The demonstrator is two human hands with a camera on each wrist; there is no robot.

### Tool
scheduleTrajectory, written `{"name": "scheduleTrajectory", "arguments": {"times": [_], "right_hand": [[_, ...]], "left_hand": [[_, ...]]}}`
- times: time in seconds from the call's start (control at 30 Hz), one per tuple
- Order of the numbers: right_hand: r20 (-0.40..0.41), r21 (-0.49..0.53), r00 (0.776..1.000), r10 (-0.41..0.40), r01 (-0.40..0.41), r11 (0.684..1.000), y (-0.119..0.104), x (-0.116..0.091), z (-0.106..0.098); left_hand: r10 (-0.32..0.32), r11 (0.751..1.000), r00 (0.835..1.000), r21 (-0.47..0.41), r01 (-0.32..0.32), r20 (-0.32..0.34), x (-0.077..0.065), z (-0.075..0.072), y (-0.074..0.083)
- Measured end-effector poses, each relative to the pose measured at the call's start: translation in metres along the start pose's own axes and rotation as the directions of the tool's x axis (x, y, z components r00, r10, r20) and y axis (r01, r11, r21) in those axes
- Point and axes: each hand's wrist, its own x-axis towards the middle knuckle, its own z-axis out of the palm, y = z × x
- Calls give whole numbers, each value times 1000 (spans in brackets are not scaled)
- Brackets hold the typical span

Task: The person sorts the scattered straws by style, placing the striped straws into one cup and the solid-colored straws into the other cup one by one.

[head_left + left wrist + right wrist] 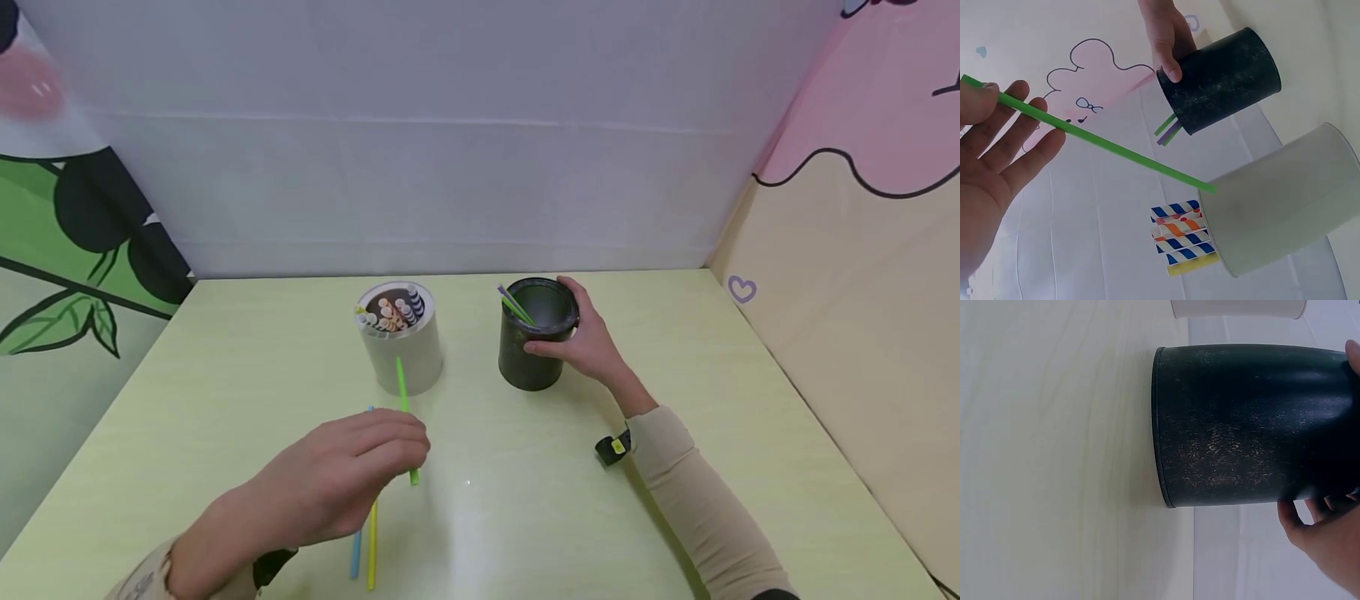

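My left hand [330, 475] pinches a green straw [1110, 145] between thumb and fingers, above the table in front of the white cup. My right hand [594, 340] holds the upper right side of a black cup [525, 362], which stands upright on the table. Green and purple straws [517, 307] lean inside that cup. Below the left hand, a yellow straw [372, 554] and a blue straw [356, 557] lie on the table, partly hidden by the hand.
To the left of the black cup stands a white cup [412, 360] packed with several striped and patterned paper straws [1182, 240]. The pale wooden table [262, 358] ends at a light wall sheet [450, 192]. Printed side panels [847, 275] flank it.
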Motion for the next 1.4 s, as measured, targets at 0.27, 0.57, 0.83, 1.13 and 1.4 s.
{"name": "scheduleTrajectory", "arguments": {"times": [0.27,0.57,0.83,1.13,1.4], "right_hand": [[-1,10,1000,0,0,1000,1,0,0],[-1,10,1000,6,-6,1000,2,0,0],[-29,8,999,-18,19,1000,42,11,5],[-12,6,1000,-24,24,1000,9,1,2],[-34,3,999,-25,25,1000,40,10,5]], "left_hand": [[31,999,993,-21,-33,-111,8,0,-9],[70,988,951,-109,-107,-301,27,-1,-26],[31,956,931,-261,-133,-363,46,-4,-39],[-23,897,934,-420,-139,-357,67,-2,-49],[-121,873,922,-482,-78,-368,86,12,-64]]}}
